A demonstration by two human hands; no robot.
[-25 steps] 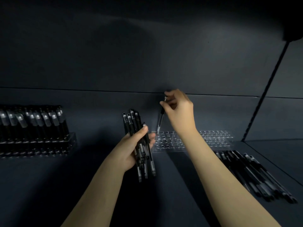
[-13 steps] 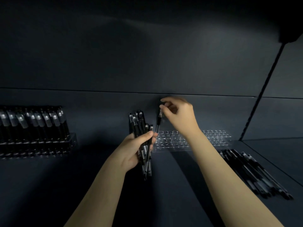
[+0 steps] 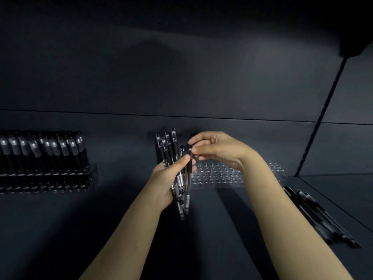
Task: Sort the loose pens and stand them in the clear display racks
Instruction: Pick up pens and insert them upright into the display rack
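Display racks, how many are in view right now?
2. Left rack, packed with standing pens; middle rack, clear, behind the right hand, which hides part of it.

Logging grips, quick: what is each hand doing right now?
Left hand: holding a bundle of pens.
Right hand: pinching one pen by its top.

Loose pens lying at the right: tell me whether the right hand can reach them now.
Probably not yet: the right hand pinches a pen in the bundle the left hand grips. Nothing lies between it and the loose pens, though.
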